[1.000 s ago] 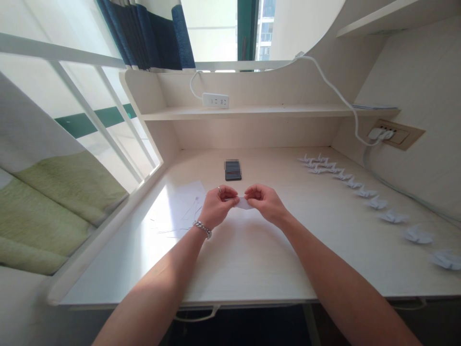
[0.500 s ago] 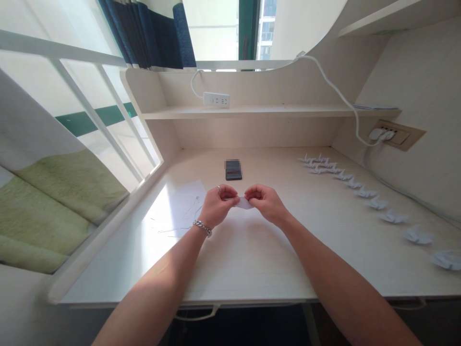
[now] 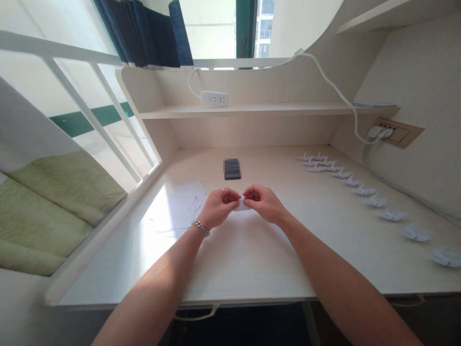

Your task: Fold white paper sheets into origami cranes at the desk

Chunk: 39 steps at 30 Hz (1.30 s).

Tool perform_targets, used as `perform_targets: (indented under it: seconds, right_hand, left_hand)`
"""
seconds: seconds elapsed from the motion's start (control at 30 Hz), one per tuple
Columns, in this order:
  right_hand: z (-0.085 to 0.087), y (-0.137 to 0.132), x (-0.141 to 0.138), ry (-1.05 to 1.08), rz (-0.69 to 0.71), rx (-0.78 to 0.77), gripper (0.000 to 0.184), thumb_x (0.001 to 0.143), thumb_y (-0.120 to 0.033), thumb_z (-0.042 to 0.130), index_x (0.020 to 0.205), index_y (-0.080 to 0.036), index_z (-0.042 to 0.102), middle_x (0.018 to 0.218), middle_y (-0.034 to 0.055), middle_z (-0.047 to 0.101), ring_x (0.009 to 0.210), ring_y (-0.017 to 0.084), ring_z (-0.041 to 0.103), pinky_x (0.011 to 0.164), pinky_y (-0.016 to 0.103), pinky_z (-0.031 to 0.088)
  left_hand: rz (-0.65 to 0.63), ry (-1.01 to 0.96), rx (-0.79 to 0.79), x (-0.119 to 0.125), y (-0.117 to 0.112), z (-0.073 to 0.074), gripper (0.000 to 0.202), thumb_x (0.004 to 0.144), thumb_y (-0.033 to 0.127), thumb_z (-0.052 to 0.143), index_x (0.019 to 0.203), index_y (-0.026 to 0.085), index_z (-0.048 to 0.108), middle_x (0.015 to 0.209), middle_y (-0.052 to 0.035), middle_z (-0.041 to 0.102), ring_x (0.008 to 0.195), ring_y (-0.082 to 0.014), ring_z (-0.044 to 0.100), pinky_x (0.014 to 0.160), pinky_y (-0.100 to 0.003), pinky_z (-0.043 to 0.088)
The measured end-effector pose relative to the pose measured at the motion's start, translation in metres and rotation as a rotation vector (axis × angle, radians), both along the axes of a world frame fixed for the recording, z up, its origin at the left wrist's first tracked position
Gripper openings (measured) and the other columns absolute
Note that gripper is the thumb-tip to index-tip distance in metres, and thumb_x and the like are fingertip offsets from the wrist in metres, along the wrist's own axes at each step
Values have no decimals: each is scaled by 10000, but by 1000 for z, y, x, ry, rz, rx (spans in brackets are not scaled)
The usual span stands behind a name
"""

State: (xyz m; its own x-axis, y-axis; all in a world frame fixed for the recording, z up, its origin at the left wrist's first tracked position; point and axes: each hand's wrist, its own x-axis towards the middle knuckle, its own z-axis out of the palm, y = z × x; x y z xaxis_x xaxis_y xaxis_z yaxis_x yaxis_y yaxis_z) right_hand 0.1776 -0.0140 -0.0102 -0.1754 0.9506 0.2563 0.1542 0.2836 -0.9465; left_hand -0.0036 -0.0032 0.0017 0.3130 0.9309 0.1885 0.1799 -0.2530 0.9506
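Note:
A small piece of folded white paper (image 3: 241, 205) is pinched between both hands over the middle of the desk. My left hand (image 3: 220, 206), with a ring and a chain bracelet, closes thumb and fingers on its left side. On its right side my right hand (image 3: 262, 202) grips it the same way, the two sets of fingertips almost meeting. The fingers cover much of the paper, so its folds cannot be made out. Just beyond the hands lies a dark phone-like object (image 3: 232, 169), partly blurred.
Several folded white paper cranes (image 3: 365, 191) stand in a line along the desk's right side. White paper sheets (image 3: 180, 202) with thin dark strips lie at left in sunlight. A power strip (image 3: 214, 98) rests on the shelf (image 3: 259, 109); a white cable runs to the wall socket (image 3: 396, 132).
The hands have drawn slightly closer together, and less of the paper shows between them. The whole view has shifted a little.

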Motion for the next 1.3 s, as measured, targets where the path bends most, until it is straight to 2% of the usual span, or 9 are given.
perform_targets:
  seconds: [0.2, 0.4, 0.6, 0.77, 0.97, 1.17, 1.3]
  right_hand:
    - [3, 1, 4, 8, -20, -4, 150, 696, -221, 677, 825, -174, 618, 724, -1, 638, 673, 144, 588, 620, 276, 446]
    - [3, 1, 4, 1, -32, 0, 148, 698, -222, 667, 831, -173, 624, 730, 7, 653, 679, 151, 600, 627, 282, 452]
    - [-2, 7, 7, 76, -22, -24, 184, 682, -168, 616, 865, -172, 633, 806, 31, 690, 758, 172, 650, 704, 303, 488]
    - [-3, 6, 6, 59, -74, -4, 189, 694, -186, 616, 880, -169, 641, 820, 46, 699, 771, 182, 660, 712, 312, 500]
    - [-2, 4, 2, 25, -100, 33, 165, 715, -203, 625, 874, -169, 649, 836, 58, 704, 784, 187, 662, 724, 323, 508]
    - [-2, 2, 1, 87, -31, -77, 353, 673, -242, 722, 1006, -158, 645, 848, 57, 694, 740, 181, 659, 680, 317, 518]
    - [-1, 0, -1, 70, -87, -40, 399, 663, -242, 737, 1038, -159, 632, 876, 62, 686, 733, 180, 656, 678, 319, 525]
  left_hand:
    - [-17, -10, -16, -2, 2, 1, 249, 660, 30, 553, 830, 139, 698, 798, -46, 722, 760, -158, 668, 731, -291, 531]
    - [-14, 18, 30, -1, -1, 0, 152, 707, 187, 687, 851, 137, 692, 822, -63, 727, 764, -174, 678, 715, -300, 537]
    - [17, -53, -8, -1, 3, 0, 123, 674, 123, 675, 797, 129, 686, 732, -43, 713, 678, -156, 664, 663, -294, 549]
    - [32, -87, -49, 0, 4, 0, 175, 666, 54, 600, 799, 126, 687, 731, -35, 712, 655, -144, 661, 645, -286, 562]
    - [5, -99, -80, 3, 1, -3, 187, 701, 180, 713, 873, 112, 682, 775, -73, 724, 710, -166, 680, 656, -293, 567]
    - [54, -141, -61, 2, 2, -3, 188, 694, 204, 739, 851, 115, 684, 734, -67, 727, 681, -161, 684, 667, -291, 559]
    - [76, -147, -59, 2, 3, -4, 223, 694, 228, 756, 874, 115, 691, 741, -70, 737, 687, -169, 693, 680, -297, 562]
